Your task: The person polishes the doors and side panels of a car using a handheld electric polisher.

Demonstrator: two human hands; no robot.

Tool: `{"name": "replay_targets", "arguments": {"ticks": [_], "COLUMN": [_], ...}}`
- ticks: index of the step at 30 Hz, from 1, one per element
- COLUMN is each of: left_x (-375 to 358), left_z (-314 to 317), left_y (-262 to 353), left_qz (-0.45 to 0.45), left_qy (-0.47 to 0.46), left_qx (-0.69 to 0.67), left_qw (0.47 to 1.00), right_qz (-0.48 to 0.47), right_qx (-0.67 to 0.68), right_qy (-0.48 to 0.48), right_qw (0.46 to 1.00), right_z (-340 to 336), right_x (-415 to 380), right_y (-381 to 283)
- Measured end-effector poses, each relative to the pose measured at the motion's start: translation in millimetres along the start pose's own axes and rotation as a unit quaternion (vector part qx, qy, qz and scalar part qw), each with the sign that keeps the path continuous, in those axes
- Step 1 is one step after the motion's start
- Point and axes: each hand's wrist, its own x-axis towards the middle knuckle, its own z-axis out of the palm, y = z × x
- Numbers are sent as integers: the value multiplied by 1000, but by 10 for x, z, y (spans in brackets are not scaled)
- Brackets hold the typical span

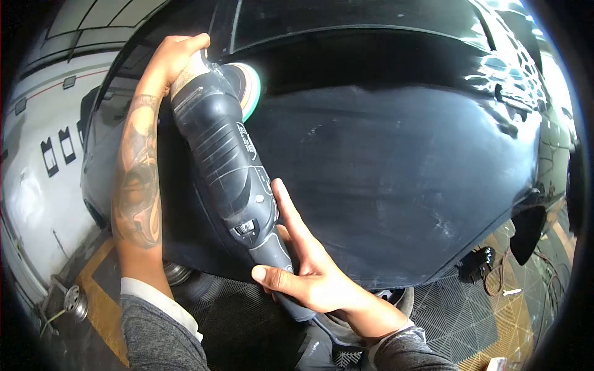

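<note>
A black car polisher (218,145) runs diagonally across the middle of the view, its head at the upper left. My left hand (176,59) grips the pale, worn-looking part at the head, thumb on top. Lower down, my right hand (312,275) is closed around the rear handle, with the index finger stretched along the body. The polisher's round pad (249,93), edged in green, faces the dark car panel (383,179) and overlaps it in this view. Whitish scuffs and haze mark the panel. A switch (246,227) shows on the tool's body.
Glossy dark bodywork (365,59) curves above the dull panel. Patterned floor tiles (458,318) lie below, with a cable and small black objects (479,263) at the right. A wheel-like metal part (75,303) stands at the lower left, near a white wall (43,204).
</note>
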Motion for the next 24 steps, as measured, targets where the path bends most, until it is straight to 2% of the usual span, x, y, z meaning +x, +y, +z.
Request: {"name": "replay_targets", "arguments": {"ticks": [1,4,7,12,14,15,16,18,20,22,24], "left_x": [17,86,173,301,293,594,658,727,770,686,209], "left_z": [96,355,598,997,1153,1148,1222,1349,1484,1611,1729], "left_y": [71,317,589,999,1172,1049,1094,1196,1338,1576,2118], "left_qz": [5,24,91,143,235,224,225,358,355,436,184], "left_qy": [-6,-5,-16,-61,-47,-99,-97,-98,-101,-64,-21], "left_qx": [-6,-3,34,40,79,103,102,201,236,261,159], "left_qw": [1000,1000,995,987,968,964,964,907,899,859,970], "right_qz": [-7,28,37,5,1,-3,-4,6,8,26,27], "right_qx": [-33,31,95,48,48,50,48,54,58,82,77], "right_qy": [5,32,62,86,101,111,110,129,139,155,166], "right_qw": [999,999,993,995,994,993,993,990,989,984,983], "right_z": [-44,-68,-141,-361,-416,-441,-470,-541,-611,-662,-736], "right_x": [-57,-222,-382,-664,-755,-797,-841,-927,-1006,-1085,-1159], "right_y": [-23,-245,-396,-560,-639,-671,-701,-763,-827,-912,-929]}}
